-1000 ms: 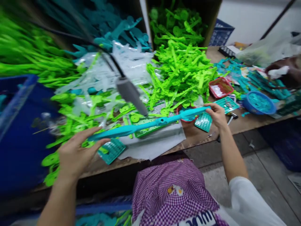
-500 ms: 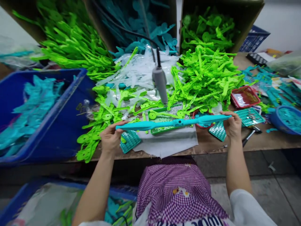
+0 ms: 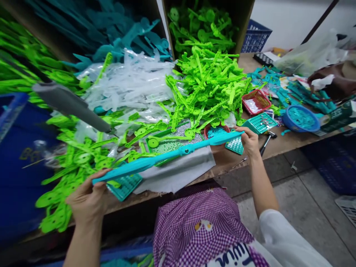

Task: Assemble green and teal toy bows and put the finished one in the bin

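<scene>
Long teal plastic strip (image 3: 167, 156) gripped at both ends, left hand (image 3: 87, 198), right hand (image 3: 249, 140) (fingers closed), above cluttered bench (image 3: 230, 163), green parts (image 3: 208, 85) heaped behind

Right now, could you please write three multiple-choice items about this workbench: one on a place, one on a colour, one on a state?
1. Where is the small red basket?
A. right of the green parts pile
B. inside the blue crate
C. on the floor

2. What colour is the long plastic strip held at both ends?
A. green
B. teal
C. red

3. How is the strip held?
A. lying flat on the grey cloth
B. by one hand only
C. raised above the bench, left hand at one end, right hand at the other

Answers: 1 A, the basket sits beside the pile's right edge; 2 B, it matches the teal trays; 3 C, fingers grip both ends.
</scene>
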`<state>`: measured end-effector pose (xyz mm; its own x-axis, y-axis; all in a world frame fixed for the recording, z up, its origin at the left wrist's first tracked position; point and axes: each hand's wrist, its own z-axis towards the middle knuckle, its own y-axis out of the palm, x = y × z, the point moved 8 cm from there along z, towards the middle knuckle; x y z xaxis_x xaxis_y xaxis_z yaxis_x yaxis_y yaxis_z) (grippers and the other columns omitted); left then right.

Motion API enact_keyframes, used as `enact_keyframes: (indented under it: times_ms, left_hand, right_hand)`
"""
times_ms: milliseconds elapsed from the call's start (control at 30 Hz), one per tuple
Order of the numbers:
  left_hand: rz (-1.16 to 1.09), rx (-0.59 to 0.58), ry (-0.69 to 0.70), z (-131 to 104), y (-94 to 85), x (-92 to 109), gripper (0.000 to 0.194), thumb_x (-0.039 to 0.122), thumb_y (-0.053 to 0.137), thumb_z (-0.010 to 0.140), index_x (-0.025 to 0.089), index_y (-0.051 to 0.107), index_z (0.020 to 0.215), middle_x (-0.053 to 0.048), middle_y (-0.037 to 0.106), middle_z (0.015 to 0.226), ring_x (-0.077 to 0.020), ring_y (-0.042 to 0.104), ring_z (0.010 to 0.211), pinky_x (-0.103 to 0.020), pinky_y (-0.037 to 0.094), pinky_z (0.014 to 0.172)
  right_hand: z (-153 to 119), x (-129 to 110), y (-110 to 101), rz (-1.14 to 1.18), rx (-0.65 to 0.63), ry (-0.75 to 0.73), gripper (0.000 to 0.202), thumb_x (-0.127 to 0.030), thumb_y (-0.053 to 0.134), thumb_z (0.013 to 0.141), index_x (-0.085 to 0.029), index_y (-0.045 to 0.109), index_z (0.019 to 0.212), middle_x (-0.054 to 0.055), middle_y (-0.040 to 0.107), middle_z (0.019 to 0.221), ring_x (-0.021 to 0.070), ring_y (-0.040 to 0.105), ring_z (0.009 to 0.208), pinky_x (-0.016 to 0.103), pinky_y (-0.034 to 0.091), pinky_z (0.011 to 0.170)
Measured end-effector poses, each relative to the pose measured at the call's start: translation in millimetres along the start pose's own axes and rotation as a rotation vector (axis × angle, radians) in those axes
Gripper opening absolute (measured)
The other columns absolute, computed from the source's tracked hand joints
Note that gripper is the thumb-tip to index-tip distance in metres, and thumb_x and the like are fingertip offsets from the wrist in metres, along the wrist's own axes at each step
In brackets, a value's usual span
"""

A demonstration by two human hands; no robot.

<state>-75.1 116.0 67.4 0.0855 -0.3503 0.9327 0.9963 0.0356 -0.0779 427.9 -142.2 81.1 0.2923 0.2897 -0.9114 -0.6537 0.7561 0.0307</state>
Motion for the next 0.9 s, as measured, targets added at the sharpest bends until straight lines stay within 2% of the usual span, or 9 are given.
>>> enact_keyframes:
  times_ms: [67, 133, 267, 333, 433, 600, 700, 800, 900]
  left_hand:
    - [-0.058, 0.051, -0.007, -15, -5.8, -2, 0.046, 0.058, 0.088, 0.050, 0.021, 0.075, 0.075, -0.003, 0.073, 0.080, -0.0176, 0.066, 0.078, -0.029, 0.056, 0.077]
    - [-0.065, 0.097, -0.058, -36, -12.4, -7, 0.042, 0.052, 0.090, 0.050, 0.021, 0.075, 0.074, 0.000, 0.072, 0.083, -0.0129, 0.063, 0.078, -0.022, 0.054, 0.075]
    - [-0.098, 0.060, -0.444, -92, -14.7, -35, 0.045, 0.045, 0.091, 0.048, 0.020, 0.076, 0.082, 0.002, 0.069, 0.077, -0.0077, 0.059, 0.063, -0.017, 0.054, 0.062]
    - [-0.132, 0.046, -0.594, -116, -12.5, -44, 0.047, 0.042, 0.091, 0.048, 0.019, 0.075, 0.085, 0.001, 0.069, 0.079, -0.0095, 0.062, 0.066, -0.019, 0.056, 0.063]
    - [-0.118, 0.048, -0.722, -136, -7.0, -53, 0.046, 0.044, 0.088, 0.048, 0.018, 0.071, 0.081, 0.000, 0.069, 0.080, -0.0124, 0.064, 0.069, -0.023, 0.057, 0.060]
    - [0.088, 0.039, -0.764, -129, 0.0, -61, 0.044, 0.054, 0.075, 0.060, 0.018, 0.059, 0.080, 0.003, 0.062, 0.059, -0.0134, 0.061, 0.053, -0.023, 0.051, 0.045]
    - [0.143, -0.037, -0.829, -120, 6.1, -62, 0.044, 0.059, 0.068, 0.066, 0.020, 0.053, 0.081, 0.005, 0.056, 0.048, -0.0132, 0.056, 0.040, -0.021, 0.044, 0.038]
    - [0.113, -0.163, -0.893, -113, 16.8, -61, 0.049, 0.066, 0.065, 0.067, 0.020, 0.051, 0.073, 0.006, 0.051, 0.042, -0.0123, 0.048, 0.032, -0.020, 0.033, 0.032]
    - [0.108, -0.198, -0.888, -108, 22.6, -58, 0.052, 0.067, 0.071, 0.060, 0.019, 0.052, 0.068, 0.007, 0.047, 0.039, -0.0104, 0.043, 0.031, -0.020, 0.030, 0.032]
  right_hand:
    - [-19, -5, -9, -0.107, 0.062, -0.002, 0.035, -0.058, 0.074, 0.073, -0.026, 0.077, 0.086, 0.004, 0.073, 0.098, 0.0249, 0.066, 0.103, 0.040, 0.049, 0.096]
    - [-45, -4, -20, -0.178, 0.154, 0.074, 0.033, -0.055, 0.073, 0.076, -0.025, 0.076, 0.090, 0.004, 0.073, 0.098, 0.0214, 0.067, 0.092, 0.036, 0.053, 0.084]
    - [-105, 19, -33, -0.093, 0.290, 0.394, 0.039, -0.054, 0.075, 0.073, -0.021, 0.074, 0.095, 0.001, 0.069, 0.074, 0.0143, 0.059, 0.059, 0.028, 0.048, 0.054]
    - [-126, 30, -36, -0.053, 0.324, 0.489, 0.041, -0.054, 0.080, 0.065, -0.020, 0.072, 0.086, 0.000, 0.067, 0.070, 0.0137, 0.058, 0.057, 0.027, 0.048, 0.053]
    - [-141, 41, -40, -0.078, 0.341, 0.562, 0.044, -0.053, 0.085, 0.054, -0.019, 0.070, 0.078, 0.000, 0.068, 0.073, 0.0142, 0.061, 0.061, 0.029, 0.052, 0.058]
    - [-142, 51, -42, -0.257, 0.256, 0.621, 0.045, -0.053, 0.082, 0.056, -0.018, 0.072, 0.081, 0.001, 0.069, 0.072, 0.0144, 0.059, 0.058, 0.030, 0.050, 0.058]
    - [-140, 52, -41, -0.302, 0.219, 0.614, 0.042, -0.054, 0.078, 0.059, -0.018, 0.072, 0.081, 0.001, 0.068, 0.071, 0.0148, 0.059, 0.058, 0.030, 0.049, 0.058]
    - [-139, 53, -41, -0.317, 0.203, 0.609, 0.041, -0.054, 0.075, 0.061, -0.018, 0.071, 0.081, 0.001, 0.068, 0.072, 0.0145, 0.058, 0.058, 0.030, 0.049, 0.058]
    - [-138, 54, -40, -0.319, 0.194, 0.616, 0.040, -0.053, 0.075, 0.060, -0.019, 0.070, 0.080, 0.001, 0.068, 0.072, 0.0140, 0.059, 0.058, 0.029, 0.049, 0.057]
